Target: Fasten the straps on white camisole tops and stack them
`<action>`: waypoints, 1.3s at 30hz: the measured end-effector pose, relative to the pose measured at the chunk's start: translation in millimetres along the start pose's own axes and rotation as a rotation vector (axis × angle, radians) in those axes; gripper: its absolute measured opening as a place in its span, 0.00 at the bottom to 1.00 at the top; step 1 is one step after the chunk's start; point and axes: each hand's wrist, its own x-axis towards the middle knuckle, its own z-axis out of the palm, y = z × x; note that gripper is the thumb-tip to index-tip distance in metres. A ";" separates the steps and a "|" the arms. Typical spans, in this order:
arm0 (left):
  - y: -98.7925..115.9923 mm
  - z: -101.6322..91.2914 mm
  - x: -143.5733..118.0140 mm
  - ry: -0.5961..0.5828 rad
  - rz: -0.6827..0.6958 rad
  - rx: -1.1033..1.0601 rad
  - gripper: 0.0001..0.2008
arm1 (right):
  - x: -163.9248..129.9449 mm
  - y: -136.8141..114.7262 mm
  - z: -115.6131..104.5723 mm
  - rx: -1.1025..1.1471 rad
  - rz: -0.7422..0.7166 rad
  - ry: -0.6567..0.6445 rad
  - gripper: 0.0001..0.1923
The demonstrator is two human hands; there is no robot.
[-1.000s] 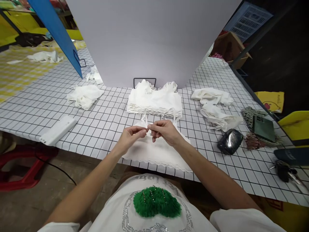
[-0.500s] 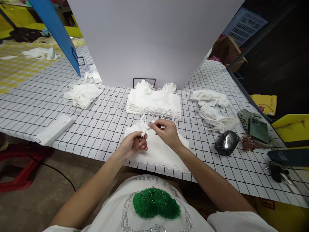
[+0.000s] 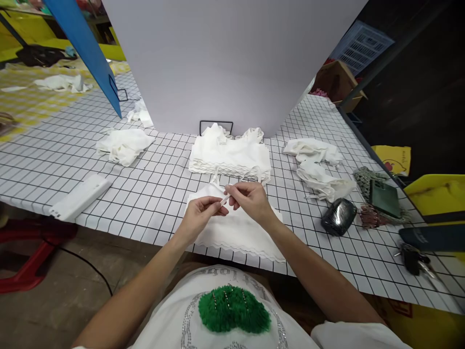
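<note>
- White garment (image 3: 236,230) lies flat at the near edge of the checked table (image 3: 156,189), its scalloped hem towards the person, and both hands work just above its upper part.
- Behind it, towards the middle of the table, a stack of folded white garments (image 3: 230,157) sits against the foot of a pale upright board (image 3: 225,63).
- Loose white pieces (image 3: 123,144) lie towards the left side of the table; more crumpled white pieces (image 3: 319,167) lie towards the right side.
- At the near left edge rests a long white plastic piece (image 3: 80,196); near the right edge lies a shiny black pouch (image 3: 339,216).
- Left hand (image 3: 201,215) and right hand (image 3: 250,199) meet fingertip to fingertip, each pinched on a thin white strap (image 3: 225,198) of the garment, stretched short between them.
</note>
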 end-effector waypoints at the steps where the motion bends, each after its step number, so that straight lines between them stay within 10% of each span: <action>1: -1.0 -0.7 -1.9 -0.003 -0.021 -0.012 0.14 | 0.7 0.6 -1.7 0.066 0.044 -0.022 0.23; 15: -10.7 -14.0 -25.5 -0.154 -0.270 -0.141 0.18 | 3.2 18.5 -5.2 0.568 0.302 -0.145 0.17; 27: -15.5 0.2 -4.8 0.046 0.280 0.327 0.14 | -6.7 7.9 8.2 0.293 0.034 -0.100 0.13; 39: -14.6 -14.4 -46.6 -0.032 -0.132 0.029 0.18 | -14.0 18.7 22.0 -0.052 -0.215 0.051 0.08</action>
